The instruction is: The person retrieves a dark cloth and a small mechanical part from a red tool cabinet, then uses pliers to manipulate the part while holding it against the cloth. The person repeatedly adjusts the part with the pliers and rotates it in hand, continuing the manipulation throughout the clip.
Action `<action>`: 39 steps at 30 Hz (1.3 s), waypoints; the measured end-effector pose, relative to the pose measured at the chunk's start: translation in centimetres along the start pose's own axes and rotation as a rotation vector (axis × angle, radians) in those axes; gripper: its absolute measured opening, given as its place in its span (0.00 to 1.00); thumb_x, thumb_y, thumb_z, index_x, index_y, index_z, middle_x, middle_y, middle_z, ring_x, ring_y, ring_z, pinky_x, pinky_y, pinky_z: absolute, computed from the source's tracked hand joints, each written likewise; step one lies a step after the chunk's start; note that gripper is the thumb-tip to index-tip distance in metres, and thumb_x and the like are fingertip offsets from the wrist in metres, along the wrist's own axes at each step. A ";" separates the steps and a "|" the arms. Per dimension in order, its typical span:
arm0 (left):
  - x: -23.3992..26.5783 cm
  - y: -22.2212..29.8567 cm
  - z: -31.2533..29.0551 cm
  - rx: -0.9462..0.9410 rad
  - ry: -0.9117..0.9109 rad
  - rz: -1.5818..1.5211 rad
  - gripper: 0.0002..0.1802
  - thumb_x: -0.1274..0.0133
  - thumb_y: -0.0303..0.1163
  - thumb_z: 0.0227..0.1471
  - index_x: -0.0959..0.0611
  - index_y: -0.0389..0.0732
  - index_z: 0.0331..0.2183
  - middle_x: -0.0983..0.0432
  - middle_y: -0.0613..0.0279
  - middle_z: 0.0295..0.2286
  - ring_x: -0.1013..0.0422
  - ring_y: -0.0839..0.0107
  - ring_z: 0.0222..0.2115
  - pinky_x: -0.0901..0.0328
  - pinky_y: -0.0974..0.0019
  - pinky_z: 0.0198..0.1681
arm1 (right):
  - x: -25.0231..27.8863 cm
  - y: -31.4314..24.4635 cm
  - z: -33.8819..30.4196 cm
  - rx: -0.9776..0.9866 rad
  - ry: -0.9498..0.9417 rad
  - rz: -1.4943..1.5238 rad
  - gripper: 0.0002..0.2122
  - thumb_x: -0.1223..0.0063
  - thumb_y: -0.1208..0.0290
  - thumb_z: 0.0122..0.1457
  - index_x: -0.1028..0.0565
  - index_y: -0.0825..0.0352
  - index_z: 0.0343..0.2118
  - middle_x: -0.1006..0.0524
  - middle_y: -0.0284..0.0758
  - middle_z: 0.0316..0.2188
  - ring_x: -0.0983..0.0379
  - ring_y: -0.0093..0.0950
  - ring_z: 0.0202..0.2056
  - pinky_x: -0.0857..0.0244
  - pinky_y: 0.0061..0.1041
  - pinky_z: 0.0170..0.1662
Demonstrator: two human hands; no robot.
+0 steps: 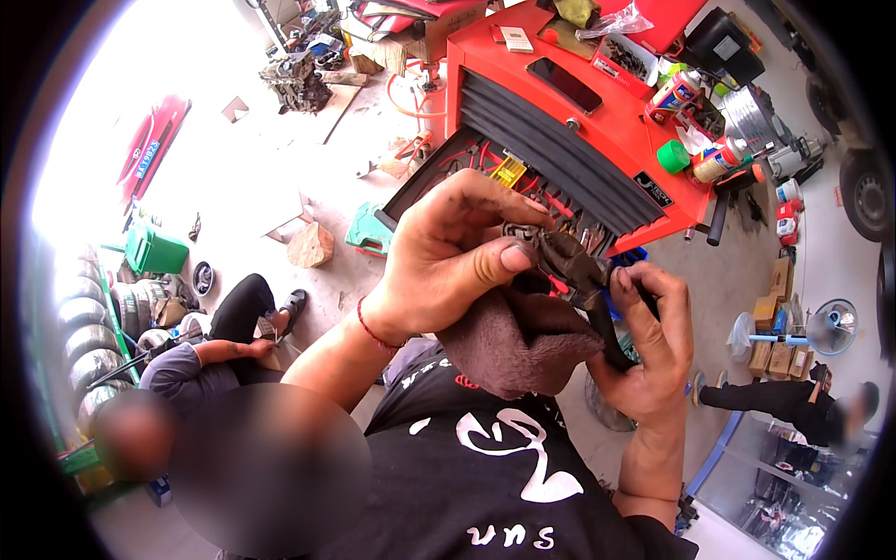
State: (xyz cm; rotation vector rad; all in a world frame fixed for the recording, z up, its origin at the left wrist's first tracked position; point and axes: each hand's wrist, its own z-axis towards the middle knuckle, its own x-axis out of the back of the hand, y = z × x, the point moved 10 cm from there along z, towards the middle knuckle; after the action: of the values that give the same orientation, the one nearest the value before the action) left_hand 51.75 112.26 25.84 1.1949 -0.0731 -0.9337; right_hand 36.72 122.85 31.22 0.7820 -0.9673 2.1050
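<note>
In front of my chest, my left hand (448,245) is closed, pinching a small, dark, greasy metal part (525,231) between thumb and fingers. A brown cloth (523,347) hangs below that thumb, bunched and folded. My right hand (653,341) is wrapped round the dark handles of a pair of pliers (586,271). The pliers' head points up and left, close beside the metal part. Whether the jaws grip the part or only touch it, I cannot tell. Both hands look smudged with dirt.
Beyond my hands stands a red tool cabinet (523,61) with an open drawer (448,177) of tools. On its top lie a phone (565,84) and spray cans (672,96). One person (201,359) sits at left; another (793,399) is at right, near a fan (831,327).
</note>
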 end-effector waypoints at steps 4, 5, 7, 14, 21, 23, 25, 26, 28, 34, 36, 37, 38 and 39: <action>-0.3 -0.1 -0.1 0.039 0.005 -0.020 0.20 0.39 0.31 0.56 0.26 0.36 0.47 0.23 0.58 0.45 0.27 0.75 0.44 0.30 0.72 0.43 | 0.3 -0.1 0.5 0.011 0.011 -0.044 0.39 0.35 0.84 0.33 0.27 0.63 0.58 0.28 0.46 0.46 0.28 0.42 0.44 0.32 0.35 0.47; -0.3 -0.1 -0.1 0.029 0.007 -0.018 0.20 0.39 0.32 0.56 0.26 0.36 0.47 0.23 0.58 0.45 0.27 0.75 0.44 0.30 0.72 0.42 | 0.3 -0.2 0.5 0.017 0.008 -0.046 0.40 0.36 0.84 0.33 0.27 0.63 0.58 0.28 0.46 0.46 0.28 0.42 0.44 0.32 0.35 0.48; -0.3 -0.1 -0.3 0.032 0.008 -0.027 0.20 0.39 0.32 0.56 0.26 0.36 0.47 0.23 0.58 0.45 0.27 0.75 0.44 0.30 0.72 0.42 | 0.3 -0.2 0.4 0.027 0.001 -0.051 0.40 0.36 0.84 0.33 0.27 0.63 0.58 0.28 0.46 0.46 0.28 0.42 0.44 0.32 0.36 0.48; -0.2 0.2 -0.2 -0.035 -0.013 -0.029 0.19 0.39 0.28 0.56 0.26 0.36 0.47 0.25 0.58 0.45 0.28 0.70 0.49 0.32 0.67 0.52 | 0.1 0.1 -0.5 -0.008 0.009 0.015 0.41 0.39 0.84 0.30 0.27 0.62 0.58 0.28 0.45 0.47 0.29 0.42 0.45 0.33 0.37 0.48; -0.7 0.8 -0.2 -0.085 -0.055 -0.032 0.17 0.40 0.22 0.54 0.25 0.34 0.45 0.27 0.54 0.47 0.28 0.66 0.50 0.30 0.63 0.53 | 0.1 -0.3 -0.1 -0.007 0.016 -0.008 0.43 0.36 0.81 0.28 0.27 0.58 0.59 0.28 0.44 0.47 0.30 0.42 0.45 0.33 0.38 0.46; -0.6 0.8 -0.3 -0.086 -0.055 0.002 0.17 0.40 0.22 0.54 0.25 0.33 0.45 0.27 0.53 0.47 0.28 0.65 0.50 0.30 0.63 0.53 | 0.2 -0.4 -0.1 0.004 0.014 -0.036 0.43 0.38 0.82 0.28 0.27 0.59 0.58 0.28 0.45 0.47 0.30 0.43 0.45 0.33 0.38 0.48; -0.7 0.8 -0.3 -0.080 -0.067 0.011 0.17 0.40 0.22 0.54 0.25 0.33 0.45 0.26 0.53 0.47 0.28 0.65 0.50 0.30 0.63 0.53 | 0.4 -0.6 0.0 0.013 0.008 -0.069 0.42 0.41 0.83 0.28 0.27 0.61 0.58 0.28 0.47 0.48 0.30 0.44 0.46 0.33 0.39 0.50; -0.8 0.9 -0.2 -0.074 -0.080 0.004 0.17 0.40 0.22 0.54 0.25 0.33 0.45 0.26 0.52 0.47 0.28 0.65 0.50 0.30 0.63 0.53 | 0.4 -0.6 0.0 0.015 0.008 -0.060 0.42 0.41 0.84 0.28 0.27 0.61 0.58 0.28 0.47 0.48 0.30 0.44 0.46 0.33 0.39 0.50; -0.8 0.9 -0.2 -0.056 -0.093 0.005 0.17 0.39 0.22 0.54 0.25 0.33 0.45 0.25 0.52 0.47 0.28 0.66 0.51 0.30 0.63 0.54 | 0.5 -0.5 0.1 0.020 0.009 -0.046 0.43 0.41 0.85 0.27 0.26 0.60 0.58 0.28 0.47 0.47 0.30 0.44 0.45 0.33 0.38 0.49; 0.0 -0.1 -0.5 -0.012 -0.071 -0.026 0.18 0.38 0.24 0.54 0.25 0.33 0.45 0.24 0.52 0.46 0.27 0.67 0.49 0.30 0.64 0.54 | -0.1 0.0 -0.4 0.020 -0.013 0.006 0.43 0.41 0.89 0.26 0.25 0.60 0.57 0.27 0.45 0.44 0.28 0.43 0.42 0.31 0.35 0.46; -0.1 -0.4 -0.5 0.010 -0.067 -0.069 0.19 0.38 0.26 0.54 0.26 0.33 0.46 0.23 0.53 0.46 0.26 0.68 0.48 0.30 0.65 0.52 | -0.1 0.1 -0.6 0.018 0.017 0.025 0.42 0.41 0.90 0.27 0.25 0.61 0.57 0.27 0.46 0.44 0.27 0.41 0.42 0.31 0.34 0.46; -0.2 -0.5 -0.5 0.018 -0.064 -0.091 0.19 0.39 0.27 0.55 0.26 0.34 0.46 0.23 0.53 0.45 0.26 0.69 0.48 0.30 0.66 0.51 | -0.3 0.2 -0.6 0.019 0.033 0.035 0.42 0.41 0.90 0.28 0.25 0.61 0.57 0.27 0.46 0.44 0.27 0.41 0.42 0.31 0.33 0.46; -0.4 -0.7 -0.4 0.025 -0.060 -0.120 0.19 0.39 0.27 0.55 0.27 0.34 0.46 0.23 0.53 0.45 0.26 0.70 0.47 0.30 0.67 0.50 | -0.4 0.4 -0.7 0.026 0.064 0.034 0.42 0.39 0.89 0.28 0.25 0.59 0.57 0.27 0.45 0.43 0.27 0.39 0.40 0.30 0.32 0.42; -0.5 -0.9 -0.5 0.045 -0.056 -0.117 0.19 0.39 0.28 0.56 0.27 0.34 0.47 0.23 0.54 0.44 0.26 0.71 0.46 0.30 0.67 0.49 | -0.6 0.6 -0.8 0.033 0.094 0.034 0.42 0.37 0.88 0.29 0.25 0.58 0.57 0.27 0.43 0.42 0.27 0.38 0.38 0.30 0.31 0.38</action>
State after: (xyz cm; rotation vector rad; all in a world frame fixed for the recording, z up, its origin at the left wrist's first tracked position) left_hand 51.20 112.87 25.12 1.2250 -0.0705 -1.0730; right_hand 36.46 123.01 30.11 0.6803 -0.9032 2.1716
